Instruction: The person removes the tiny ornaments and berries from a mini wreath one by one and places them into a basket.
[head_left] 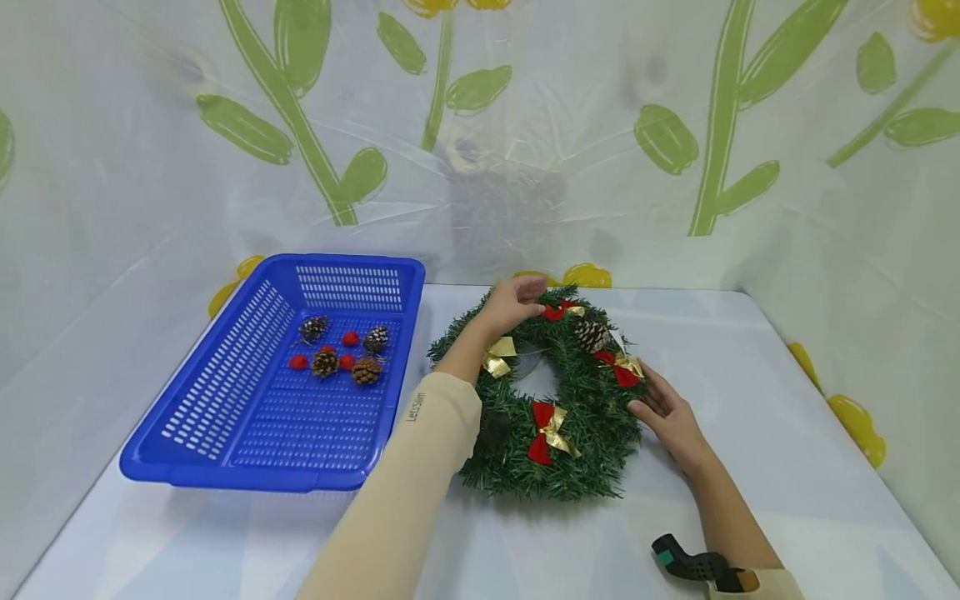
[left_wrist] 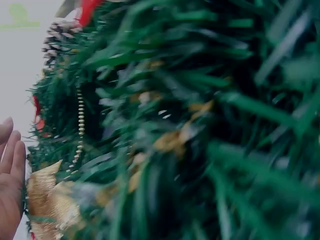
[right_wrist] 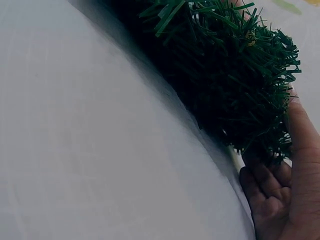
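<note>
A round green Christmas wreath (head_left: 577, 467) lies on the table, dressed with red and gold bows, a pine cone (head_left: 592, 336) and, in the left wrist view, a string of gold beads (left_wrist: 81, 115). My left hand (head_left: 512, 307) reaches over its far left part, fingers extended close to the far red bow (head_left: 557, 312). In the left wrist view those straight fingers show beside the greenery. On the opposite side, my right hand (head_left: 677, 429) holds the wreath's outer edge. The right wrist view shows its thumb (right_wrist: 303, 130) against the branches and curled fingers (right_wrist: 267, 185) beneath.
Left of the wreath stands a blue plastic basket (head_left: 300, 479) with several pine cones (head_left: 367, 371) and red balls (head_left: 298, 362) inside. Behind the white table (head_left: 720, 333) hangs a pale curtain (head_left: 555, 167) printed with green leaves. A black strap-like device (head_left: 693, 567) sits at my right wrist.
</note>
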